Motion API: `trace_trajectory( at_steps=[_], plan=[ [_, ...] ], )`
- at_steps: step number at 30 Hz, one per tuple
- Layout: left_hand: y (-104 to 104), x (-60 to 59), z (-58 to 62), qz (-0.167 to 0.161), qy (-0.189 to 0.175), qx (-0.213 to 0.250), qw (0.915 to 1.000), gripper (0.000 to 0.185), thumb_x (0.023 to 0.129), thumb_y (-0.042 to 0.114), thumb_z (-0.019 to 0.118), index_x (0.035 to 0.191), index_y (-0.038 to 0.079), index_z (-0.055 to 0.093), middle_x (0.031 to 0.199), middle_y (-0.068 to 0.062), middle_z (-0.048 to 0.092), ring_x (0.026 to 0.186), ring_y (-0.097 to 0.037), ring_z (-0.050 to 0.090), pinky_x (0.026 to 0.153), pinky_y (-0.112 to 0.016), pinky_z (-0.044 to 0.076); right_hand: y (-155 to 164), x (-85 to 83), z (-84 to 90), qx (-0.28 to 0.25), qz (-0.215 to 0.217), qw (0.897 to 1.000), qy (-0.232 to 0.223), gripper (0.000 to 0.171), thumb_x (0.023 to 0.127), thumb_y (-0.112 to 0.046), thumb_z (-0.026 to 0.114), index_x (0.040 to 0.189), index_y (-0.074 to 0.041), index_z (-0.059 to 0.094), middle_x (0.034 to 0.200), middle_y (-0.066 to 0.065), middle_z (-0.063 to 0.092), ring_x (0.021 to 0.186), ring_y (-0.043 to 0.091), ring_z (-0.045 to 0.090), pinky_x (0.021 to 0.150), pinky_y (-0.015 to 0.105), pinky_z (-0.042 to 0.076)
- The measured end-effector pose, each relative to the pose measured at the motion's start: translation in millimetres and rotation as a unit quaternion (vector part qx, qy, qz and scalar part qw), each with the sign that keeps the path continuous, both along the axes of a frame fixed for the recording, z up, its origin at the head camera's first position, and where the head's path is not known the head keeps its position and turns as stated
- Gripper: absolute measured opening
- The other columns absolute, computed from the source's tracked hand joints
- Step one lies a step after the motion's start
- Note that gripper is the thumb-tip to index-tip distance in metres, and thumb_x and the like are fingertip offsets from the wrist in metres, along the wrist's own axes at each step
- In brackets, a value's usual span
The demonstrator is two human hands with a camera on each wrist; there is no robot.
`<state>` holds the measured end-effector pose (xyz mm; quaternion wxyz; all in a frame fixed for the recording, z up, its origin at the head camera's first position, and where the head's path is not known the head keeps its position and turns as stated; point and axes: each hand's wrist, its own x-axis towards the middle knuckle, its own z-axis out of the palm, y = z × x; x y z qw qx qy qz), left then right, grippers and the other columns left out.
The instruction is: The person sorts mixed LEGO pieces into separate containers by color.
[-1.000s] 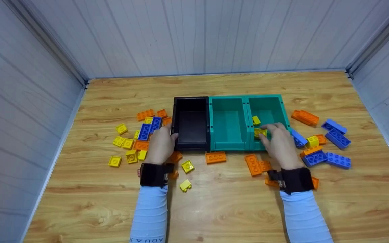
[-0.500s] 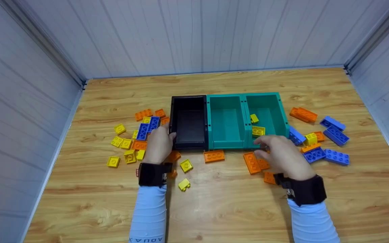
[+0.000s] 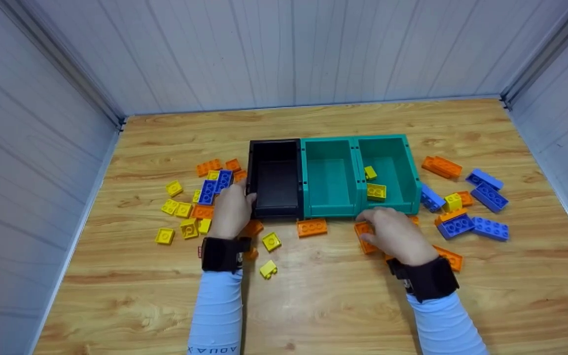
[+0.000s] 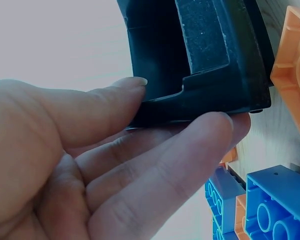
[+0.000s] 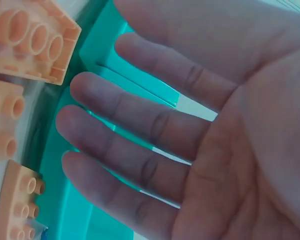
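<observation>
My left hand [image 3: 231, 209] grips the left side wall of the black bin [image 3: 276, 213]; the left wrist view shows the thumb [image 4: 107, 107] inside the rim and the fingers [image 4: 175, 160] beneath the wall outside. Over the orange bricks in front of the right green bin [image 3: 413, 167] is my right hand [image 3: 400, 234], its fingers extended and slightly spread in the right wrist view, holding nothing. An orange brick [image 3: 362, 239] lies partly hidden under its thumb side. Inside the right green bin lie a yellow brick [image 3: 376, 192] and a smaller yellow one [image 3: 370, 173].
The middle green bin [image 3: 331, 210] stands between the other two. Yellow, blue and orange bricks [image 3: 183, 210] are scattered at the left; blue bricks [image 3: 491, 228] and orange ones [image 3: 442, 167] lie at the right. Another orange brick [image 3: 312, 228] and yellow bricks [image 3: 271, 241] lie in front.
My right hand has let go of a yellow brick in the right green bin and drawn back toward the front, over the orange bricks. The left hand keeps its grip on the black bin.
</observation>
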<state>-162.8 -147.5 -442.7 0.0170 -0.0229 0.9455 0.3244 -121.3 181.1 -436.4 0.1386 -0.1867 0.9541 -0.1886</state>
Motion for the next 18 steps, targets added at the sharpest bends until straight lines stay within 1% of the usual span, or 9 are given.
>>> trace_trajectory(
  at_steps=[5, 10, 14, 18],
  plan=[
    [0.0, 0.6, 1.1, -0.003, 0.003, -0.004, 1.0, 0.037, 0.099, 0.011, 0.061, 0.133, -0.004, 0.059, 0.118, -0.022, 0.067, 0.103, -0.033, 0.066, 0.084, -0.046, 0.054, -0.2, 0.2, -1.7, 0.007, -0.018, 1.0, 0.005, 0.031, 0.088, -0.014, 0.077, 0.116, -0.002, 0.07, 0.112, 0.016, 0.068, 0.104, 0.035, 0.062, 0.09, 0.05, 0.05],
    [0.1, 0.3, 1.0, -0.005, 0.004, -0.005, 1.0, 0.037, 0.099, 0.011, 0.061, 0.133, -0.004, 0.059, 0.118, -0.022, 0.066, 0.104, -0.034, 0.066, 0.084, -0.047, 0.054, -0.4, 0.1, -4.6, 0.007, -0.021, 1.0, 0.007, 0.032, 0.086, -0.015, 0.078, 0.114, -0.002, 0.071, 0.11, 0.015, 0.069, 0.102, 0.034, 0.062, 0.088, 0.05, 0.05],
    [0.1, 0.6, 0.8, -0.004, 0.003, -0.006, 1.0, 0.037, 0.099, 0.011, 0.061, 0.133, -0.004, 0.058, 0.117, -0.022, 0.067, 0.103, -0.034, 0.066, 0.083, -0.047, 0.054, -2.7, 0.6, -7.8, 0.017, -0.024, 1.0, -0.003, 0.034, 0.086, -0.016, 0.079, 0.116, -0.004, 0.07, 0.112, 0.015, 0.069, 0.103, 0.035, 0.061, 0.089, 0.05, 0.05],
    [-0.1, 1.5, 0.5, -0.004, 0.004, -0.007, 1.0, 0.036, 0.099, 0.011, 0.06, 0.132, -0.004, 0.059, 0.114, -0.021, 0.068, 0.098, -0.033, 0.067, 0.079, -0.046, 0.055, -7.8, 0.7, -9.7, 0.04, -0.029, 0.999, -0.02, 0.038, 0.086, -0.018, 0.079, 0.119, -0.004, 0.068, 0.115, 0.016, 0.067, 0.105, 0.035, 0.059, 0.089, 0.05, 0.049]
  ],
)
